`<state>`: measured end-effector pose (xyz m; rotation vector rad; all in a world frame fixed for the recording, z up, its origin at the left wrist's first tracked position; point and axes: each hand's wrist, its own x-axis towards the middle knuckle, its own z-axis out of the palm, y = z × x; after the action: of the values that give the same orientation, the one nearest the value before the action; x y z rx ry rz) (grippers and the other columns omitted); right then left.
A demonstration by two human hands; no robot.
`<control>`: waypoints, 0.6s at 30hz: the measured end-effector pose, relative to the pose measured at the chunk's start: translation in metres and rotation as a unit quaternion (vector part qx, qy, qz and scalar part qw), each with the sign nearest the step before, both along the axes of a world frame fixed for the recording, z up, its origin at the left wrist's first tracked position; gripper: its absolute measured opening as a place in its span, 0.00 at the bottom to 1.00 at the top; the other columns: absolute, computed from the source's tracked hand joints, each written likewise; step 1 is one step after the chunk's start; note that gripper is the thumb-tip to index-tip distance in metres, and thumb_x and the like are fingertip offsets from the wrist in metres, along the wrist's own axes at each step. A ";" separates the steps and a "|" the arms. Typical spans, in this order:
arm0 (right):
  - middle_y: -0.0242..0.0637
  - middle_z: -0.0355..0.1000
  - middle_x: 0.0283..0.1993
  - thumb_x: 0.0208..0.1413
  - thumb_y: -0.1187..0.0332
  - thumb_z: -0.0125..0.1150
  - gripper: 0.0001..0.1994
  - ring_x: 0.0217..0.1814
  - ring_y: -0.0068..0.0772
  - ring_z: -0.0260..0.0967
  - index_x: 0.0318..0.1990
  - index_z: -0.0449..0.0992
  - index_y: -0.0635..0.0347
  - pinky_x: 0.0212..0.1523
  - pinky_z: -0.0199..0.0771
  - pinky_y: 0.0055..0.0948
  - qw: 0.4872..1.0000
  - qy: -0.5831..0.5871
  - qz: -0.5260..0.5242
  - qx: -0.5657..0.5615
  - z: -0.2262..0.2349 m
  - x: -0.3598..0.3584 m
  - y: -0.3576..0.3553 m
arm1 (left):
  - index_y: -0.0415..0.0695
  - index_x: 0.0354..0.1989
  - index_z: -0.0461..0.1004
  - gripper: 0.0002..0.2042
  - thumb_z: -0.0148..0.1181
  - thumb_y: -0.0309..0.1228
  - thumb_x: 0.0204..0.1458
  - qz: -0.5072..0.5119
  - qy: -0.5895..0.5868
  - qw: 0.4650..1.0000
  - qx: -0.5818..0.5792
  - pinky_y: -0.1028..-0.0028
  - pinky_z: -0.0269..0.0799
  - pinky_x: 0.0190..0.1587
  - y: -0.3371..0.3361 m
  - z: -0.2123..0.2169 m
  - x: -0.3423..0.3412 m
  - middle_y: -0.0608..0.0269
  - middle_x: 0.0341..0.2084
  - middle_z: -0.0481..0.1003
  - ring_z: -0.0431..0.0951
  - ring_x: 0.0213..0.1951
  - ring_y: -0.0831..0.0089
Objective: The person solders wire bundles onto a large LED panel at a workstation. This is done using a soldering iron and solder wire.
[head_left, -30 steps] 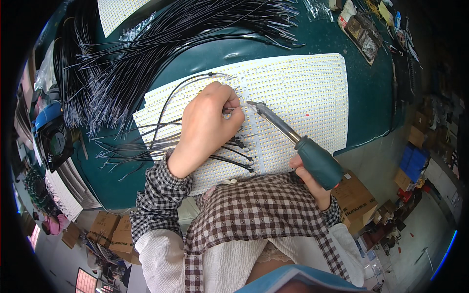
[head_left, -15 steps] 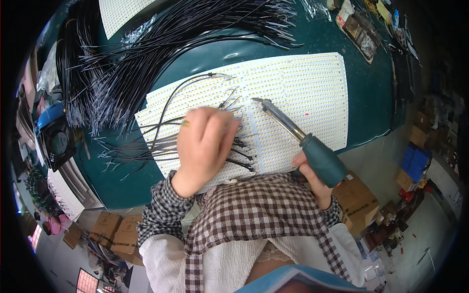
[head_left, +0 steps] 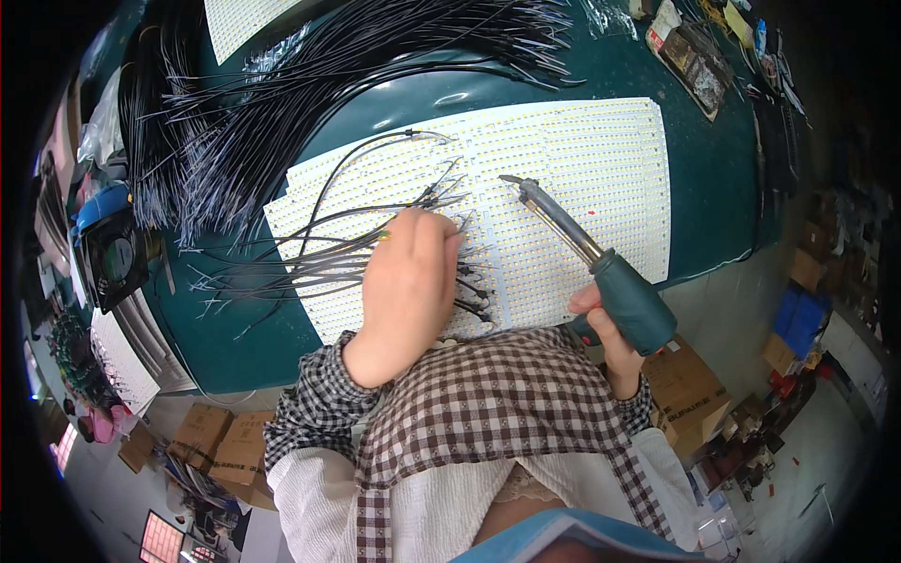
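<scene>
Here, two hands work over a white LED panel sheet (head_left: 563,169) on a dark green table (head_left: 713,188).

Brown cardboard boxes (head_left: 690,389) sit on the floor just past the table's near edge on the right, more cardboard boxes (head_left: 221,441) lie lower left, and a blue crate (head_left: 800,324) stands further right. A clear packet (head_left: 690,70) with dark contents lies at the table's far right corner. The left hand (head_left: 408,281) rests palm-down on the sheet, fingers curled close together over thin black wires (head_left: 310,263) fanned across it; what they pinch is hidden. The right hand (head_left: 601,328) has its fingers wrapped around the teal grip of a soldering iron (head_left: 587,249), tip raised just above the sheet. A great bundle of loose black wires (head_left: 310,84) lies behind.
</scene>
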<state>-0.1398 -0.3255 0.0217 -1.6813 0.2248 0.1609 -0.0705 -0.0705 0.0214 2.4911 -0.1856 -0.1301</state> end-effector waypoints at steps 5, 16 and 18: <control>0.42 0.81 0.37 0.49 0.83 0.70 0.12 0.38 0.31 0.80 0.42 0.80 0.69 0.42 0.82 0.30 0.999 0.016 -0.022 0.048 0.004 0.003 0.001 | 0.39 0.35 0.76 0.06 0.66 0.23 0.52 0.014 0.144 0.984 -0.104 0.70 0.72 0.31 0.020 0.009 0.010 0.56 0.29 0.76 0.78 0.30 0.63; 0.44 0.81 0.38 0.51 0.83 0.68 0.11 0.40 0.33 0.80 0.42 0.80 0.71 0.43 0.83 0.32 0.999 -0.015 0.009 0.038 0.005 0.007 0.000 | 0.40 0.36 0.74 0.07 0.65 0.21 0.51 -0.010 -0.042 0.999 -0.016 0.67 0.72 0.32 0.015 -0.003 0.011 0.57 0.29 0.75 0.77 0.31 0.58; 0.43 0.80 0.37 0.51 0.83 0.68 0.11 0.39 0.33 0.80 0.42 0.80 0.71 0.43 0.83 0.32 0.999 -0.012 0.014 0.028 0.005 0.007 -0.001 | 0.41 0.37 0.73 0.08 0.64 0.21 0.49 -0.011 -0.054 0.996 -0.072 0.64 0.71 0.31 0.016 -0.008 0.012 0.57 0.29 0.73 0.76 0.30 0.57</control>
<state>-0.1333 -0.3267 0.0267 -1.6310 0.1773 0.1673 -0.0580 -0.0541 0.0137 2.3539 -0.2579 0.0089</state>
